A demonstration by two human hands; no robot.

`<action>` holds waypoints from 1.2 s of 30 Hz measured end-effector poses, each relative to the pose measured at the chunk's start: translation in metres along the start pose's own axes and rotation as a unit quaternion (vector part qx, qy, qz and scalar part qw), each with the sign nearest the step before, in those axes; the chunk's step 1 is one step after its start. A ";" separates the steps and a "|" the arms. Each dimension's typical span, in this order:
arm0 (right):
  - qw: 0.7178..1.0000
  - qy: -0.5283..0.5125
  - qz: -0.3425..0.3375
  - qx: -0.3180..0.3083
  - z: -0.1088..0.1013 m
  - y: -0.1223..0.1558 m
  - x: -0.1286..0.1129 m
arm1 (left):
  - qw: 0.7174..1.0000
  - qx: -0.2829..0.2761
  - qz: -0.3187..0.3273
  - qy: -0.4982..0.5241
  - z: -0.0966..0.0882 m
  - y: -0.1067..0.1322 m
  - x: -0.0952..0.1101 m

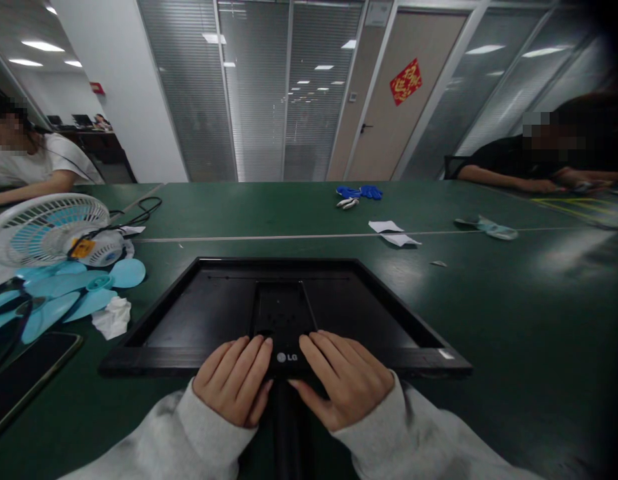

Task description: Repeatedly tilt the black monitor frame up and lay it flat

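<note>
A black LG monitor [199, 313] lies flat on the green table [489, 320], its screen side up and its near bezel toward me. My left hand [236, 383] rests on that bezel just left of the LG logo, fingers together over the top and thumb tucked at the edge. To the right of the logo, my right hand [343, 383] grips the bezel the same way. Between my wrists a dark stand neck [286, 433] runs down from the bezel toward me.
At the left are a white desk fan [43, 230] with a black cable, loose light-blue fan blades [63, 293], crumpled tissue [113, 317] and a dark phone [23, 373]. Blue gloves [361, 193], paper scraps [393, 233] and a face mask [493, 230] lie farther back. One person [33, 167] sits far left, another [529, 167] far right.
</note>
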State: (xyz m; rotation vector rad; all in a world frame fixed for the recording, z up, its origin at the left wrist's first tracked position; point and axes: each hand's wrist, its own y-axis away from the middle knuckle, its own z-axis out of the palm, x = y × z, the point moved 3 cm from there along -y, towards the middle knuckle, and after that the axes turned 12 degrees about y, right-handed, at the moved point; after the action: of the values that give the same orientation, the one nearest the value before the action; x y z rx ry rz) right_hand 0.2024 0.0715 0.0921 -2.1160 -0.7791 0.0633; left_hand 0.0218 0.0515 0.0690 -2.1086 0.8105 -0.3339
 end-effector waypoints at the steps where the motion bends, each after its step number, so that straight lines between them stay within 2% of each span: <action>1: 1.000 0.000 -0.001 -0.002 0.000 0.000 0.000 | 1.000 0.000 -0.001 -0.001 0.000 0.000 0.000; 24: 1.000 0.002 0.004 0.003 0.000 0.000 0.000 | 1.000 0.002 -0.004 0.008 0.000 0.001 0.000; 36: 1.000 0.005 -0.001 -0.004 0.002 0.002 0.001 | 1.000 -0.003 0.015 0.001 -0.002 -0.002 0.000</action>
State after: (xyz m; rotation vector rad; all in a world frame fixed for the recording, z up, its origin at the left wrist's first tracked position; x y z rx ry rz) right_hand 0.2039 0.0729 0.0897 -2.1214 -0.7770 0.0489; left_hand 0.0217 0.0508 0.0721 -2.1007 0.8443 -0.3170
